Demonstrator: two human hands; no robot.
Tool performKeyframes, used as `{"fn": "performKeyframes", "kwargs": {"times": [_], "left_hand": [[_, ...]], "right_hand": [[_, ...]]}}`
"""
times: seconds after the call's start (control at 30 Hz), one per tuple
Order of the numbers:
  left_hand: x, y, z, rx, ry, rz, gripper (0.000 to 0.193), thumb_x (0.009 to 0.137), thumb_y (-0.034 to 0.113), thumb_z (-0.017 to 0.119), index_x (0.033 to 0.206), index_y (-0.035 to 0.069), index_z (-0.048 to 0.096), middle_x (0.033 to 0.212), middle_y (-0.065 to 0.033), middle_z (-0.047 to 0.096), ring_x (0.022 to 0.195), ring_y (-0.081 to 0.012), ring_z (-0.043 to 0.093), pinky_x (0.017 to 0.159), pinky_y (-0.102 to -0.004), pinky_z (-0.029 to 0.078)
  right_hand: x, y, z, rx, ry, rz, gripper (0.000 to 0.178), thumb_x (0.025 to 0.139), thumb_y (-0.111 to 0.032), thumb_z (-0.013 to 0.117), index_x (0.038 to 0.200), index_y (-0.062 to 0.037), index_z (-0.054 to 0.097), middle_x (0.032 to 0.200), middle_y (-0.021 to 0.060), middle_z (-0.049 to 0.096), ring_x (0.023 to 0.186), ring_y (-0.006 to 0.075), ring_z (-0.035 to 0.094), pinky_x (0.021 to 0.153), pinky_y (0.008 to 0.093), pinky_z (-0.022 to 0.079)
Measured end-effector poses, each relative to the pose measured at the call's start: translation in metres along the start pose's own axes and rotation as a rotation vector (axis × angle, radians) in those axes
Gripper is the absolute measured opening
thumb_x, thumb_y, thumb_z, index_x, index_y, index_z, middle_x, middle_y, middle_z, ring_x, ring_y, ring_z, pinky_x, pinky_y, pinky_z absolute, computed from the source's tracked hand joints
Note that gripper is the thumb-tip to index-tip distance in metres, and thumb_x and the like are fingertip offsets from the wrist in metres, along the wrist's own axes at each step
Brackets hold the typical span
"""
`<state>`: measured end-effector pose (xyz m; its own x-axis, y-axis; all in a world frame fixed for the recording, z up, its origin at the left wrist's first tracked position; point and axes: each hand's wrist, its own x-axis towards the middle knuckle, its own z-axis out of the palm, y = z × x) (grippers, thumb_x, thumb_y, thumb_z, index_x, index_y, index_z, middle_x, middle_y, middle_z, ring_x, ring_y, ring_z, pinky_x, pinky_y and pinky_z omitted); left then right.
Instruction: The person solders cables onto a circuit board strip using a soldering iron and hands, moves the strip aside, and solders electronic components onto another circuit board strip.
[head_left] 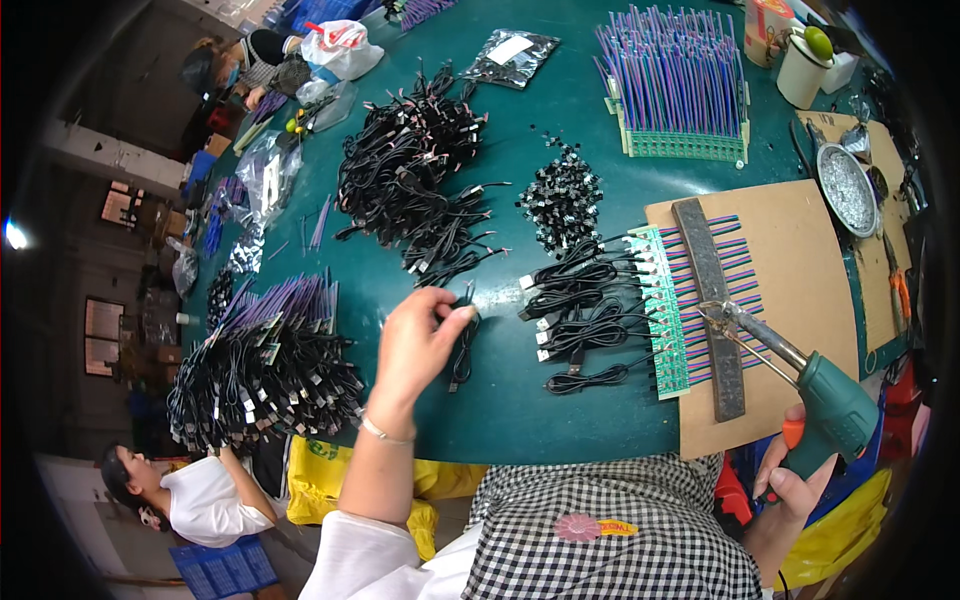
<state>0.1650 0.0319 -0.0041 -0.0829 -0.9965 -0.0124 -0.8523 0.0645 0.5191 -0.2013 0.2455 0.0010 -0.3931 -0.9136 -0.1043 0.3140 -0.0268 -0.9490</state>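
Observation:
My left hand [415, 340] is closed, thumb and forefinger pinching a black USB cable [463, 358] near its upper end, above the green table. My right hand [797, 485] grips a green soldering gun [838, 412], whose tip reaches over a dark flat bar [709, 300]. Under that bar lie purple and blue wires [742, 285], fixed along a green circuit board strip [660, 320]. Several coiled black USB cables [590, 325] extend leftward from the strip, their plugs facing left. A cardboard sheet [810, 290] sits beneath the wires and bar.
A large pile of black cables [405, 170] and a heap of small black parts [562, 200] lie farther back. Boards with upright purple wires [675, 85] stand far right, near a metal dish [847, 190]. Cable bundles [265, 380] cover the left edge. Two people sit at left.

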Motion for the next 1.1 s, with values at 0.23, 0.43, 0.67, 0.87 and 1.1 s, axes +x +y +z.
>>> {"fn": "performKeyframes", "kwargs": {"times": [0.23,0.43,0.67,0.87,1.1], "left_hand": [[0.003,0.026,0.031,-0.233,0.054,0.174,0.01,0.082,0.008,0.063,0.083,0.0,0.057,0.068,-0.0008,0.054,0.058,-0.0082,0.05,0.055,-0.0243,0.044],[-0.036,0.112,0.015,-0.951,-0.593,-0.067,0.008,0.088,0.009,0.058,0.091,0.001,0.057,0.071,0.0018,0.057,0.06,-0.002,0.05,0.056,-0.016,0.041],[-0.06,0.146,0.035,-0.871,-0.717,0.14,0.005,0.081,0.002,0.065,0.079,-0.001,0.061,0.065,0.0009,0.059,0.055,-0.0024,0.052,0.048,-0.0178,0.042],[-0.061,0.157,0.038,-0.591,-0.573,0.527,0.007,0.075,-0.001,0.067,0.079,0.0,0.061,0.066,-0.0057,0.061,0.05,-0.0078,0.054,0.045,-0.0206,0.043],[-0.059,0.153,0.037,-0.757,-0.787,0.34,0.004,0.073,-0.005,0.064,0.075,-0.002,0.062,0.069,-0.0064,0.062,0.054,-0.0068,0.054,0.047,-0.019,0.042]], "right_hand": [[0.001,-0.006,0.025,0.05,0.059,0.022,0.068,0.061,-0.005,0.066,0.118,0.0118,0.032,0.107,0.0213,0.047,0.047,0.0185,0.054,0.035,0.0251,0.047],[0.01,-0.015,0.054,0.03,0.011,0.173,0.066,0.064,0.003,0.068,0.123,0.0035,0.037,0.111,0.0157,0.05,0.062,0.0183,0.059,0.05,0.0262,0.05],[0.027,0.0,0.076,-0.197,-0.26,-0.032,0.032,0.073,0.001,0.071,0.1,0.0011,0.056,0.087,0.0068,0.064,0.077,0.0111,0.062,0.068,0.0244,0.051],[0.026,0.002,0.074,-0.21,-0.177,-0.02,0.02,0.072,0.0,0.07,0.088,0.0009,0.059,0.08,0.0047,0.064,0.071,0.0093,0.061,0.061,0.0223,0.049],[0.027,-0.008,0.071,-0.238,-0.289,0.065,0.019,0.073,0.003,0.067,0.09,0.0007,0.058,0.085,0.0054,0.063,0.076,0.0102,0.061,0.068,0.0236,0.049]]}}
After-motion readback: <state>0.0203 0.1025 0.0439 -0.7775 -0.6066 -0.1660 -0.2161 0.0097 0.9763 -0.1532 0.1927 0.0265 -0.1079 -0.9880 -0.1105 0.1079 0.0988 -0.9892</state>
